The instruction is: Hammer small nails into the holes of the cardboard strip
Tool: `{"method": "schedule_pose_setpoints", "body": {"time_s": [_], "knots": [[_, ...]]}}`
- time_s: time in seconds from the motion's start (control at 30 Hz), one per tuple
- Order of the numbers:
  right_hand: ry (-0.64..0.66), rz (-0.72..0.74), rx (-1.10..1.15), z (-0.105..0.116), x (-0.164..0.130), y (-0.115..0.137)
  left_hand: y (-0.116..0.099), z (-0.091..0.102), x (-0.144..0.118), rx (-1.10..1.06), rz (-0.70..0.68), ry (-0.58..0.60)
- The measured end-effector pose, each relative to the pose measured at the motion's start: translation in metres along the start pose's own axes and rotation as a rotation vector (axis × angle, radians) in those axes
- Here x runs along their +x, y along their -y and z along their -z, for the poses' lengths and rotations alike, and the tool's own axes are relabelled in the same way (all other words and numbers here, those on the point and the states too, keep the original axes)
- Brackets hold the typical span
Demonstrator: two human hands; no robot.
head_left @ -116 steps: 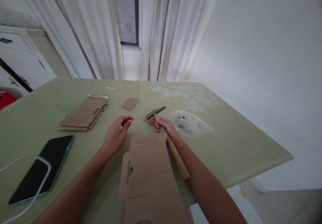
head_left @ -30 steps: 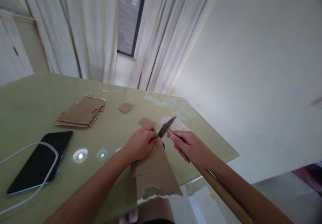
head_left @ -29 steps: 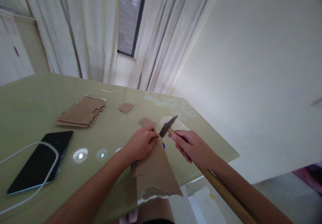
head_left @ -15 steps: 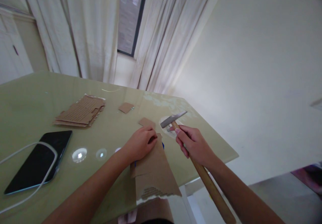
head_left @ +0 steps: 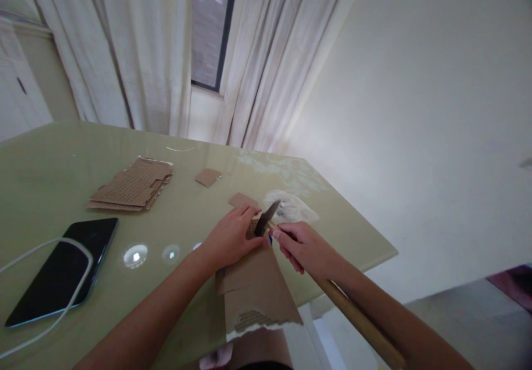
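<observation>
Home interior, looks like a dining or living room. Long sheer white curtains [head_left: 137, 54] hang floor-length over a dark-framed window [head_left: 210, 26]; plain cream walls [head_left: 415, 109]. Glossy pale-green table [head_left: 50, 159] with a floral print at its far corner, household style rather than a workbench. White panelled cabinet [head_left: 19, 93] at far left. A smartphone [head_left: 58, 270] with a white charging cable [head_left: 25, 253] lies on the tabletop, alongside a stack of cardboard pieces [head_left: 131, 184]. Ceiling lights reflect off the tabletop. No shop or lab fittings, just domestic furniture.
</observation>
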State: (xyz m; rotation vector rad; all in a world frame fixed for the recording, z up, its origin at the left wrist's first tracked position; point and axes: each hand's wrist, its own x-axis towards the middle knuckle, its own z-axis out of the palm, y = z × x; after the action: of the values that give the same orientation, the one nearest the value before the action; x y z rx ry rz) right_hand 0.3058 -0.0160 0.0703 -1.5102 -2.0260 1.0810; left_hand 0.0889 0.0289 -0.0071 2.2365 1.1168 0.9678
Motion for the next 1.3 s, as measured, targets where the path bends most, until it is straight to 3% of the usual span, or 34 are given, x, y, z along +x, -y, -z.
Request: {"method": "schedule_pose_setpoints", "body": {"time_s": [0.17,0.33,0.43,0.53,0.6,0.67,0.8,0.97,1.1,1.3], "knots": [[-0.089,0.043,0.031,-0.003,0.0,0.0,0.001,0.0,0.0,0.013,-0.013,-0.008],[0.019,0.004,0.061,-0.004,0.006,-0.008,0.003,-0.005,-0.002,-0.029,0.002,-0.066],[-0.071,0.029,0.216,-0.001,0.019,-0.014,0.006,-0.006,-0.002,-0.148,0.076,-0.221],[-0.204,0.083,0.471,0.004,0.048,-0.019,0.017,0.001,0.001,-0.297,0.258,-0.418],[-0.23,0.098,0.628,0.007,0.075,-0.024,0.029,0.007,0.002,-0.413,0.359,-0.458],[-0.176,0.095,0.776,0.007,0.105,-0.032,0.042,0.011,0.002,-0.561,0.412,-0.376],[-0.064,0.099,0.98,-0.005,0.15,-0.056,0.059,0.011,-0.004,-0.927,0.484,-0.018],[-0.044,0.077,1.049,-0.021,0.162,-0.092,0.059,0.011,-0.013,-1.179,0.555,0.286],[-0.06,0.04,0.968,-0.019,0.158,-0.104,0.057,0.014,-0.021,-1.197,0.643,0.381],[-0.179,0.065,0.583,-0.021,0.147,-0.097,0.057,0.016,-0.027,-1.163,0.648,0.479]]}}
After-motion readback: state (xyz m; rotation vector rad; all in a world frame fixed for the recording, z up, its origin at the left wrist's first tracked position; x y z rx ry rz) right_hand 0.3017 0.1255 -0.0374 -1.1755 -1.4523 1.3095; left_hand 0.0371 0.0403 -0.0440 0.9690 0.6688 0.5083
